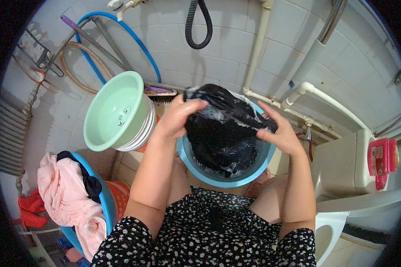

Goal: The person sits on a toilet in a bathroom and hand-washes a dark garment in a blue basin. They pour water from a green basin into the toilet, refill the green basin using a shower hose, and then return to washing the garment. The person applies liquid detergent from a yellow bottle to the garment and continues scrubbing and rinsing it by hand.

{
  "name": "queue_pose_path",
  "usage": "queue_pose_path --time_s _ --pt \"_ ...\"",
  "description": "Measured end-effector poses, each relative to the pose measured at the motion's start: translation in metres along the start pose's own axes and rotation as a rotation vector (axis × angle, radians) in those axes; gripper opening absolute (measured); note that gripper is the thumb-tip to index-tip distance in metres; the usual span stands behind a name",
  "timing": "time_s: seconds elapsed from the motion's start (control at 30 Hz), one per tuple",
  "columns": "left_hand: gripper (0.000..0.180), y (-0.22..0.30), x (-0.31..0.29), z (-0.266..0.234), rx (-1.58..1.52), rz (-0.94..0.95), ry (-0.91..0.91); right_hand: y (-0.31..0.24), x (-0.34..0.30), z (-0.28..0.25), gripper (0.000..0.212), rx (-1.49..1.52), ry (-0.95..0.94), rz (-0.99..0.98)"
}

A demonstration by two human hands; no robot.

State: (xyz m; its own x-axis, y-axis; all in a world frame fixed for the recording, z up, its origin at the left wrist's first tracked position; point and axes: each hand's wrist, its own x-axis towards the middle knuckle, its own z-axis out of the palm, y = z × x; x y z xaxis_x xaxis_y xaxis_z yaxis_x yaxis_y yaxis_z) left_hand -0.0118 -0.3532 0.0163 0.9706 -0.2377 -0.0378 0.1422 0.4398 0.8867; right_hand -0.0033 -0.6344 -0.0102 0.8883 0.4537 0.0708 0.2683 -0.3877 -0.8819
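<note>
A wet black garment point(220, 129) with white suds on it is stretched between my hands over a blue basin point(236, 181). Its lower part hangs down into the basin. At its left edge, my left hand point(177, 116) grips the cloth with the thumb on top. On the other side, my right hand point(280, 131) pinches the right edge, fingers bent around it. The fingertips are partly hidden by the fabric, and I cannot tell what kind of garment it is.
A green basin point(103, 100) rests tilted on a striped bucket point(142, 133) to the left. Nearer, another blue basin point(108, 209) holds pink cloth point(67, 191). On the right stand a toilet point(332, 227) and its tank point(343, 160). Pipes point(258, 49) run along the tiled wall.
</note>
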Motion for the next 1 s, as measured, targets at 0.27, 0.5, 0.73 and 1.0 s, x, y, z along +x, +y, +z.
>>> queue_pose_path --time_s 0.27,0.5,0.73,1.0 --pt "0.023 -0.020 0.015 -0.032 -0.130 -0.176 0.084 -0.028 -0.011 0.020 0.027 -0.039 0.095 0.156" --pt "0.026 -0.028 0.014 -0.023 -0.281 -0.231 0.036 -0.033 -0.006 0.032 0.036 -0.344 0.191 -0.221" --pt "0.025 -0.043 0.031 -0.034 -0.488 -0.282 0.064 0.010 0.006 0.051 0.058 0.046 0.178 0.021" --pt "0.042 -0.062 0.042 -0.023 -0.638 -0.046 -0.206 -0.024 0.017 0.083 0.039 0.369 0.131 -0.388"
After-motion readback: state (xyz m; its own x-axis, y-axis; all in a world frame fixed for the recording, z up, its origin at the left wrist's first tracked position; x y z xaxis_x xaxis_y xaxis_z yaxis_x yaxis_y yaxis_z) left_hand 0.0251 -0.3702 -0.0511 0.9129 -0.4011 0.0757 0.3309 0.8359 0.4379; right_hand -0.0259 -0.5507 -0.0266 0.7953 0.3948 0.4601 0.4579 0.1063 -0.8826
